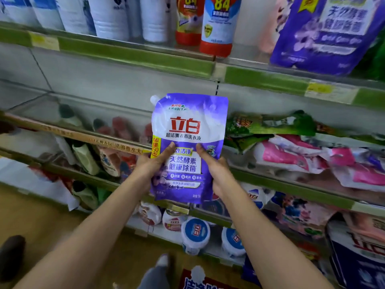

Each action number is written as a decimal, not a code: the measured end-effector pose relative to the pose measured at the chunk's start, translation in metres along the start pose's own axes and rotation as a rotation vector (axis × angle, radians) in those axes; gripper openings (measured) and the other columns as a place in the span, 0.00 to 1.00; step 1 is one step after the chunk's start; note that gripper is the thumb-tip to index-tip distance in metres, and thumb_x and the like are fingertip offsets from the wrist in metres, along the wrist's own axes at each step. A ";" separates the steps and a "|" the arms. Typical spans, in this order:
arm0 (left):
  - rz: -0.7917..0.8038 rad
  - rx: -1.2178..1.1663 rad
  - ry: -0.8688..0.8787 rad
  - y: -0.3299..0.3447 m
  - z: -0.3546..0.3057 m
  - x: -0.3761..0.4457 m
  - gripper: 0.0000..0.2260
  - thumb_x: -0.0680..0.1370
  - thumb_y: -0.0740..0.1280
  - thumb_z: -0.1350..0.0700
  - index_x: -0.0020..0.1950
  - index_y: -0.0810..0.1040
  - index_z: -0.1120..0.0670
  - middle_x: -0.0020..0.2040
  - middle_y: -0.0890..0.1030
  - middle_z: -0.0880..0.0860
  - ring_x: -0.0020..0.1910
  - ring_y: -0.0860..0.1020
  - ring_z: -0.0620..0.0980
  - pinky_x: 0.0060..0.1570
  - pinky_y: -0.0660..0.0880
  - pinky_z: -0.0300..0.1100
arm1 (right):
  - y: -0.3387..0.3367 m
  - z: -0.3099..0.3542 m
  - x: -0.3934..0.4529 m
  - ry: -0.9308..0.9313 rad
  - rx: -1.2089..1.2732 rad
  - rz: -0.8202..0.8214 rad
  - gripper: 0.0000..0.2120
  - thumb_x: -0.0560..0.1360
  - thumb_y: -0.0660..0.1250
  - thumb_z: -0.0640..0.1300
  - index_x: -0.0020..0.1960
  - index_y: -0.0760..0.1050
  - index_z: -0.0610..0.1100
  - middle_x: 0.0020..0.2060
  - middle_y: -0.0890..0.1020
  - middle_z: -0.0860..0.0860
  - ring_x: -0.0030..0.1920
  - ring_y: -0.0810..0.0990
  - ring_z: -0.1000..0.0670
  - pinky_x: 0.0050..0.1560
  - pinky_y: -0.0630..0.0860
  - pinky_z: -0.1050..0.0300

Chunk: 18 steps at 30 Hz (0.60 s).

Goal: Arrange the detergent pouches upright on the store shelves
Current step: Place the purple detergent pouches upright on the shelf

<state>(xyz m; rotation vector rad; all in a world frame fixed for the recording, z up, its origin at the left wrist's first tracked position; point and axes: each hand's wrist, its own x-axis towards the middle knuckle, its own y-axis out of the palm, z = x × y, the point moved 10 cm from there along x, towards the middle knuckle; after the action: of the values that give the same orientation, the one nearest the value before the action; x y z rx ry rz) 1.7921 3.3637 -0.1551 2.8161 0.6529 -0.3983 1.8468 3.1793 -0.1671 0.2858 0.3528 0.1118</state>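
A purple and white detergent pouch (188,130) with red characters is held upright in front of the middle shelf. My left hand (151,165) grips its lower left edge, thumb on the front. My right hand (216,170) grips its lower right edge the same way. To the right, on the middle shelf (291,184), pink, white and green pouches (302,151) lie flat in a loose heap. A second purple pouch (325,32) stands upright on the upper shelf at the right.
White bottles (108,15) and red-capped bottles (216,24) line the upper shelf. Small bottles and packs (108,155) fill the left of the middle shelf. Blue-lidded tubs (194,234) sit on the lowest shelf. Wooden floor (41,226) lies at lower left.
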 end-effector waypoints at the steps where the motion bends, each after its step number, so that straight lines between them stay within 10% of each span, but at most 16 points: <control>1: -0.003 -0.005 0.005 0.001 -0.002 0.012 0.28 0.59 0.80 0.43 0.52 0.82 0.58 0.46 0.86 0.58 0.46 0.85 0.57 0.48 0.82 0.56 | 0.003 0.001 0.012 0.004 -0.002 -0.005 0.25 0.66 0.80 0.51 0.59 0.79 0.43 0.46 0.87 0.42 0.45 0.87 0.41 0.50 0.82 0.37; 6: 0.010 0.000 0.040 0.009 -0.024 0.091 0.30 0.63 0.80 0.45 0.58 0.79 0.60 0.48 0.86 0.58 0.41 0.85 0.54 0.41 0.83 0.50 | 0.025 0.022 0.088 -0.070 -0.013 0.005 0.26 0.69 0.79 0.48 0.64 0.76 0.46 0.51 0.86 0.42 0.48 0.87 0.42 0.51 0.83 0.39; 18: 0.016 0.139 0.167 0.033 -0.046 0.227 0.18 0.67 0.75 0.38 0.34 0.82 0.52 0.32 0.83 0.52 0.33 0.80 0.54 0.37 0.78 0.47 | 0.046 0.059 0.214 -0.308 -0.060 0.046 0.08 0.73 0.76 0.47 0.49 0.82 0.46 0.46 0.87 0.46 0.48 0.87 0.45 0.52 0.83 0.44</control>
<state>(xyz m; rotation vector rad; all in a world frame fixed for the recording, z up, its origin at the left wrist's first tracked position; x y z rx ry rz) 2.0131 3.4372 -0.1772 3.0089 0.6586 -0.2152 2.0646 3.2418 -0.1703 0.2474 0.0368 0.1217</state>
